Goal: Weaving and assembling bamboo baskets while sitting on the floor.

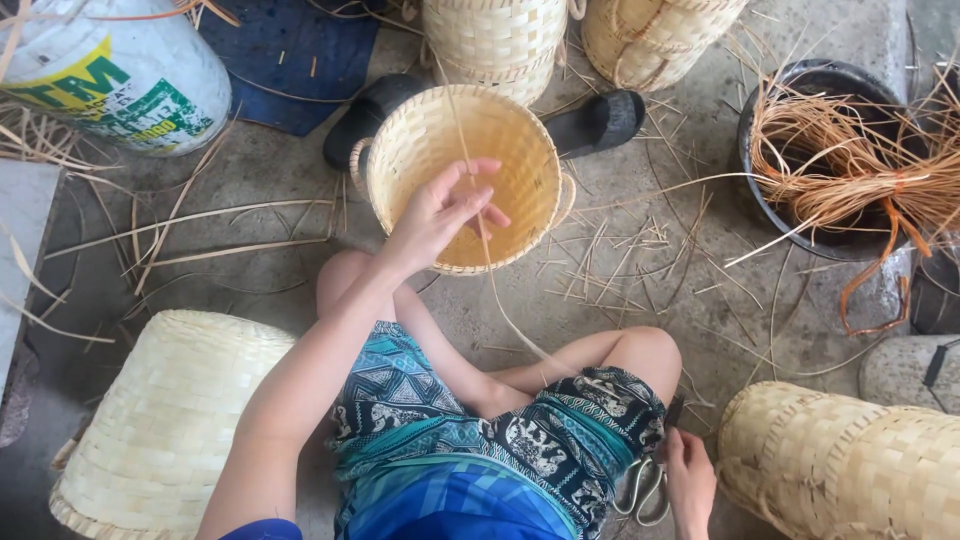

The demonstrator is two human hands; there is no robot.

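Note:
My left hand [440,212] is raised over an open woven basket [530,190] that stands on the floor between my feet, and its fingers pinch a long thin cane strip [500,300] running from above the basket down toward my knee. My right hand [690,480] is low beside my right thigh, touching a pair of scissors [645,490] on the floor. I sit with patterned shorts [530,440] and bent bare legs.
More woven baskets stand at lower left [160,430], lower right [850,470] and at the top [495,40]. A black tub of orange-brown cane strips [850,170] is at right. A white sack [110,70], black sandals [605,120] and loose strips litter the concrete floor.

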